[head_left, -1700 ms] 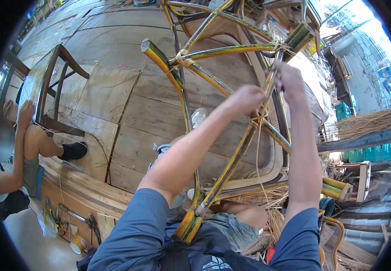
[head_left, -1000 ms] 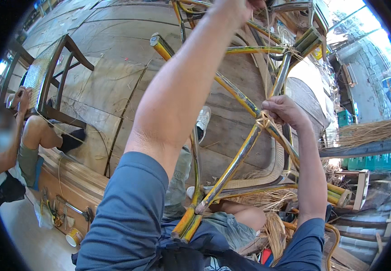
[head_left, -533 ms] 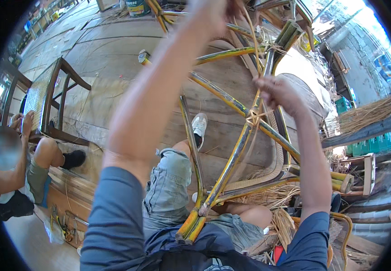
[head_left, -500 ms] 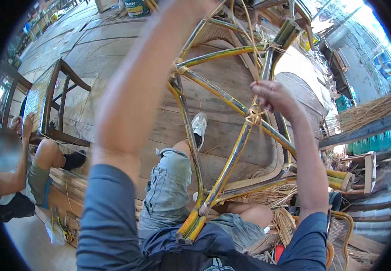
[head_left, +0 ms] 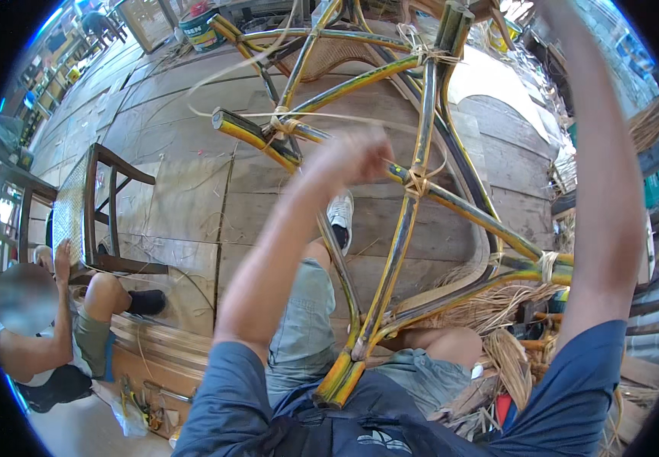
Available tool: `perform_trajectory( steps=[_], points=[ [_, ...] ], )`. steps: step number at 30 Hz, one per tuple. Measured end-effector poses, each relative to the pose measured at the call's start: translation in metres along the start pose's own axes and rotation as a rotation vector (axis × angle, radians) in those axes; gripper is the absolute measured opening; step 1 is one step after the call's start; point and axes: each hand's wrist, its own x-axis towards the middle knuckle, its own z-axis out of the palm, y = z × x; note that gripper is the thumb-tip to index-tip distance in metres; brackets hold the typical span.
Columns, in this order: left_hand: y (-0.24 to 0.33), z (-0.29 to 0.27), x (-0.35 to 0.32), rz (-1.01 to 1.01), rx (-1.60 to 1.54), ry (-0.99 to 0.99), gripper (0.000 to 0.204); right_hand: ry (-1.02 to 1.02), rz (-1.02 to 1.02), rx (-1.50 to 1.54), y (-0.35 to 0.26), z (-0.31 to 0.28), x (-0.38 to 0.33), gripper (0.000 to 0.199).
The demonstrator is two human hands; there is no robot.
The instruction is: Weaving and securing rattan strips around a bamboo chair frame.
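Observation:
A frame of yellow-and-black bamboo poles [head_left: 398, 263] stands before me, its near end by my lap. Pale cane strips bind its joints, with a star-shaped wrap [head_left: 416, 183] at the middle crossing. My left hand [head_left: 360, 156], slightly blurred, is closed beside that wrap, its fingers pinched on a thin cane strip. A long loose cane strip [head_left: 230, 74] loops out over the frame's left side and curves back to the crossing. My right forearm [head_left: 607, 175] stretches up to the upper right; its hand is past the picture's top edge.
On the left a person [head_left: 47, 320] sits with a hand on a chair with a woven panel [head_left: 74, 202]. Hand tools [head_left: 135, 404] lie at lower left. A paint bucket [head_left: 201, 30] stands at the back. Cane bundles [head_left: 508, 362] lie at right. Wooden planks [head_left: 169, 190] form the floor.
My left hand has come down from the top edge to the middle crossing. My right hand has left the crossing and swung up right, out of view. The loose strip now loops leftward.

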Motion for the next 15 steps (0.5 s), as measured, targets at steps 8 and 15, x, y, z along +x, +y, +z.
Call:
perform_trajectory(
  steps=[8, 15],
  points=[
    [-0.105, 0.07, 0.004, -0.23, -0.975, -0.13, 0.034, -0.853, 0.131, -0.345, 0.113, 0.131, -0.234, 0.047],
    [-0.113, 0.072, 0.015, -0.103, -1.151, -0.14, 0.026, -0.725, 0.19, -0.303, 0.084, 0.124, -0.25, 0.052]
  ],
)
